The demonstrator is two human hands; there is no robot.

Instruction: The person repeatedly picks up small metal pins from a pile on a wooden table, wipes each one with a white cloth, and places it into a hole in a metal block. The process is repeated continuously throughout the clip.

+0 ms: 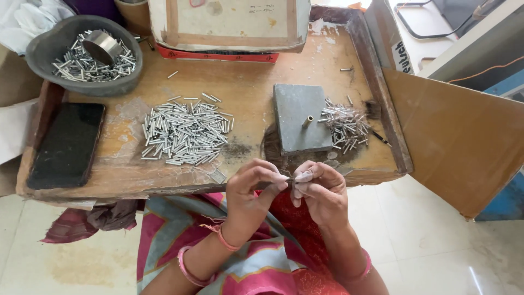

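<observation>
Both hands pinched together at the near edge of the wooden tray [240, 82].
Left hand [252, 191] & right hand [319, 190]: fingers closed narrow on a small dark pin [290, 178], fingertips touching; pin lies approx. left-right, mostly hidden. Big pile of metal tubes [184, 132] just beyond.

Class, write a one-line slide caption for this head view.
Both hands pinch a small part at the edge of a wooden tray strewn with metal tubes.

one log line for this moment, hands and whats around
left hand: pinching small part | right hand: pinching same part | grey block ahead | tube pile left
</observation>
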